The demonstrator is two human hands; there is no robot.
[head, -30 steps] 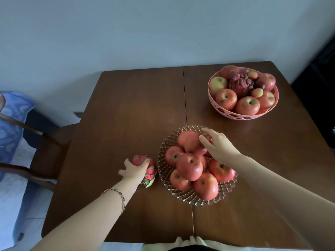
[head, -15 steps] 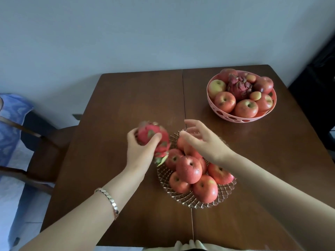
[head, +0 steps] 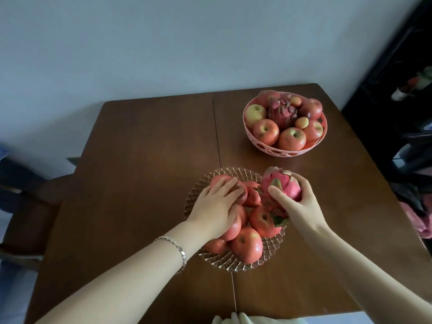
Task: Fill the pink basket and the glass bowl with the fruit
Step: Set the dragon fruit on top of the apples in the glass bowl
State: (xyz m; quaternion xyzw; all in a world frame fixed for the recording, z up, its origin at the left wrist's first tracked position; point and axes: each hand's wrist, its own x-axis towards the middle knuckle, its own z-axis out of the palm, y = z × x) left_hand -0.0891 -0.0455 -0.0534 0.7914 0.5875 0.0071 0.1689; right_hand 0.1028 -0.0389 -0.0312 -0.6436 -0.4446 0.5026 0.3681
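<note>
My right hand [head: 301, 204] has its fingers wrapped round the dragon fruit [head: 281, 187] at the bowl's [head: 236, 265] 2 o'clock; my left [head: 216, 206] lies flat on the apples [head: 246, 244] — the heap could roll onto the worktop [head: 145, 160]. The basket [head: 285, 152] at 1 o'clock looks full.

You have the glass bowl [head: 233, 263], a clear faceted dish, sitting near the front middle of the table and heaped with red apples [head: 246, 245]; your left hand [head: 216, 206] lies flat on the apples at its left side. Your right hand [head: 301, 204] grips a pink dragon fruit [head: 281, 185] with green-tipped scales over the bowl's right rim, tilted, its lower end against the pile. The pink basket [head: 280, 152], perforated along its wall, stands well apart at the far right, filled with apples, a darker dragon fruit [head: 281, 112] and small yellowish fruit.
</note>
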